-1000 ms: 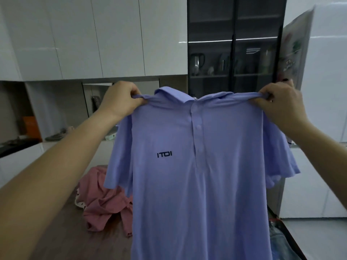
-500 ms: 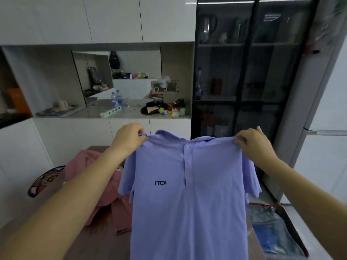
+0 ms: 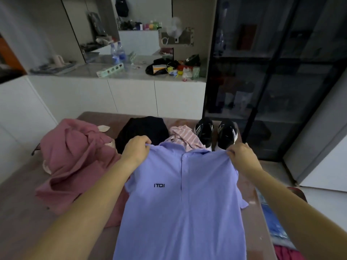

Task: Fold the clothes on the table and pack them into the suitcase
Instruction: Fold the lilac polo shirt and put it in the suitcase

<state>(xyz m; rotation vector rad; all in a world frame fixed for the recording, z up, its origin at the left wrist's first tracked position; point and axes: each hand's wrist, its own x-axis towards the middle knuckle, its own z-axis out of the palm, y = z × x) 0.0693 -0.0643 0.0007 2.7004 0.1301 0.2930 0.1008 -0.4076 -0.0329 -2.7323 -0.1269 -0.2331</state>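
Observation:
A lilac polo shirt point(image 3: 187, 209) with a small dark chest logo hangs front-up over the brown table point(image 3: 24, 218), held by both shoulders. My left hand point(image 3: 138, 150) grips its left shoulder seam and my right hand point(image 3: 242, 156) pinches the right one. A crumpled pink garment point(image 3: 75, 162) lies on the table to the left. Beyond the collar lie a black garment point(image 3: 142, 130) and a pink striped one point(image 3: 185, 136). The open suitcase point(image 3: 272, 222) shows at the lower right, past the table edge, with blue and red contents.
A pair of black sneakers point(image 3: 216, 133) stands at the table's far right. White cabinets and a cluttered counter point(image 3: 131, 70) run behind the table. A dark glass cabinet point(image 3: 272, 81) stands at the right.
The shirt has come down from chest height toward the table, and my view has tilted down with it. Both hands keep the same grip on the shoulders.

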